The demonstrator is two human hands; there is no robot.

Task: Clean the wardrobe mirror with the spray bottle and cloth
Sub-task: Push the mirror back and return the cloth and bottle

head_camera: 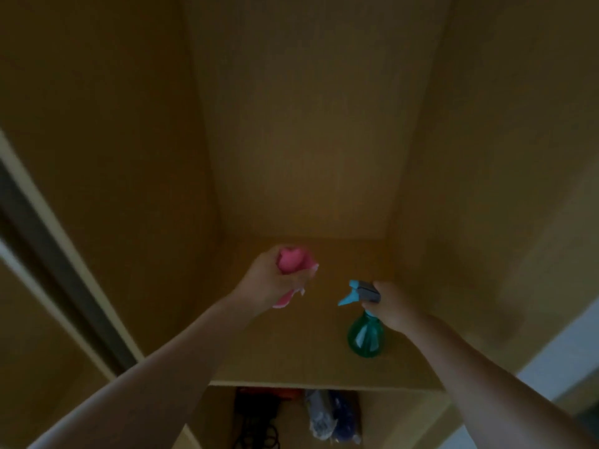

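My left hand [270, 280] grips a bunched pink cloth [291, 259] above the wooden shelf [291, 361] inside the wardrobe. My right hand [393, 306] holds a spray bottle by its neck; the bottle has a green round body [365, 337] and a blue and grey trigger head [358, 291] pointing left. The bottle hangs just over or on the shelf's right part; I cannot tell if it touches. No mirror surface is plainly visible in the dim, blurred view.
Wooden side walls [486, 157] and a back panel [308, 140] enclose the compartment. Below the shelf's front edge lie dark cables [256, 429] and bagged items [334, 416]. A sliding door frame [58, 260] runs down the left. A pale wall [564, 361] shows at the right.
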